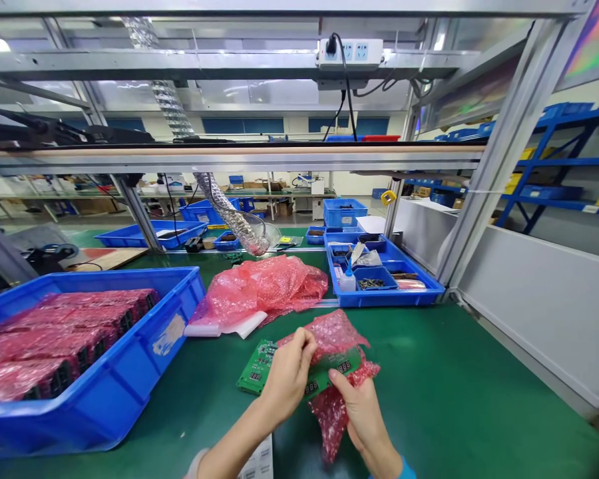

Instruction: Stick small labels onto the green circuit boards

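A green circuit board [347, 362] with small digit displays is partly covered by pink bubble wrap [335, 330], and more wrap hangs below it. My right hand [362, 409] grips the board's near edge, thumb on top, with the wrap against its fingers. On the other side, my left hand [292, 366] pinches the pink wrap over the board; its fingertips are closed together. Another green board [255, 366] lies on the mat just left of my left hand, partly hidden by it. A printed sheet [260, 460] lies under my left forearm.
A blue bin [174, 332] with rows of pink-wrapped boards [74, 326] stands at the left. Crumpled pink bubble wrap [274, 283] lies behind my hands. A blue tray [424, 290] holds small boxes and a bottle [348, 282] at the back right. A metal frame post [499, 146] rises at the right.
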Tool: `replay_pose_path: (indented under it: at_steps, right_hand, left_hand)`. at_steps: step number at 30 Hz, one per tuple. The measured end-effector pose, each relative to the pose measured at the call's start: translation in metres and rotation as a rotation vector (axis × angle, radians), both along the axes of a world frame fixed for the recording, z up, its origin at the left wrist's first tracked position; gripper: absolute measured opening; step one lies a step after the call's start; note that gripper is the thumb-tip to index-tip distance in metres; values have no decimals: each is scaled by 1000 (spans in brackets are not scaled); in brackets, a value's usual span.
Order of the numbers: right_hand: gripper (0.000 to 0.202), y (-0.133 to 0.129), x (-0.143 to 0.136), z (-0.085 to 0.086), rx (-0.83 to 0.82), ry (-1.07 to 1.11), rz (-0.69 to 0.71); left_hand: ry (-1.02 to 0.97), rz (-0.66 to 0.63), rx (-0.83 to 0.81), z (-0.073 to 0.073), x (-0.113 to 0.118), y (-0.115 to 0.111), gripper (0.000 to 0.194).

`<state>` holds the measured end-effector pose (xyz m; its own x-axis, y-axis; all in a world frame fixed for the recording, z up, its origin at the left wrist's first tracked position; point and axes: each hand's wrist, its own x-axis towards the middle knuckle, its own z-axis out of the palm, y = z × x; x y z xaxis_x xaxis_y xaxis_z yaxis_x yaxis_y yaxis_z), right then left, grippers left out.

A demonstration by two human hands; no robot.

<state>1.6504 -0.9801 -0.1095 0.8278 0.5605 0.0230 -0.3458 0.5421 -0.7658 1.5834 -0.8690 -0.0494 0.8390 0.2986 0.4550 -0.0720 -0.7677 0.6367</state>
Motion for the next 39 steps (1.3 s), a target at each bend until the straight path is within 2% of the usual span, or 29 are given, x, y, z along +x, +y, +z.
replay_pose_path:
  at_steps: [2, 5, 8, 10, 13, 14, 16, 18, 19, 21, 23, 25, 27, 28, 31, 32, 34, 37, 39]
  right_hand:
    - [60, -2, 2, -4, 6, 27, 13]
    - [60, -14, 6, -10, -5, 111, 40]
    - [53, -31, 12, -16, -8, 202, 138]
    - [50, -42, 17, -17, -2, 217, 175]
    - [55, -52, 26, -11, -13, 125, 147]
    - [57, -53, 28, -7, -25, 67, 134]
    - [59, -55, 31, 4, -70, -75, 110]
    - [58, -54, 31, 18, -155, -233, 109]
    - [57, -54, 30, 25, -207, -304, 114]
    - [55, -54, 29, 37, -298, -397, 161]
    - [59, -54, 28, 48, -316, -416, 243]
    - [52, -56, 30, 56, -320, -483, 280]
    - [32, -57, 34, 63, -410, -663, 179]
    - [30, -58, 35, 66, -476, -769, 82]
    - [26, -58, 36, 72, -582, -932, -185]
    - [23, -58, 34, 73, -567, -920, -204]
    - [25, -54, 30, 74, -496, -808, -125]
    - [29, -46, 23, 74, -305, -479, 88]
    - [31, -41, 21, 73, -186, -244, 172]
  left_hand:
    - [-32, 29, -66, 7, 2, 14, 22]
    - [-121, 183, -127, 18, 8, 55, 21]
    - [-152, 322, -98, 26, 11, 96, 11]
    - [-145, 342, -54, 30, 5, 103, 2]
    - [-128, 266, -30, 33, -8, 78, 13]
    - [-93, 187, -52, 33, -13, 63, 17]
    - [39, -54, -159, 29, -18, 35, 32]
    - [137, -171, -249, 18, -19, 15, 56]
    - [163, -160, -299, 11, -17, 8, 65]
    - [161, -67, -448, -7, -12, 0, 69]
    - [107, -10, -710, -24, -9, -4, 68]
    - [24, -41, -994, -36, -8, -7, 69]
    - [-41, -76, -1192, -40, -10, -10, 67]
    - [-59, -78, -1239, -40, -12, -11, 64]
    - [-88, -4, -1236, -36, -17, -10, 56]
    - [-92, 15, -1225, -34, -18, -10, 54]
    - [-101, 29, -1231, -31, -20, -9, 53]
    - [-106, 2, -1291, -27, -23, -10, 55]
    - [-92, -31, -1333, -26, -23, -13, 55]
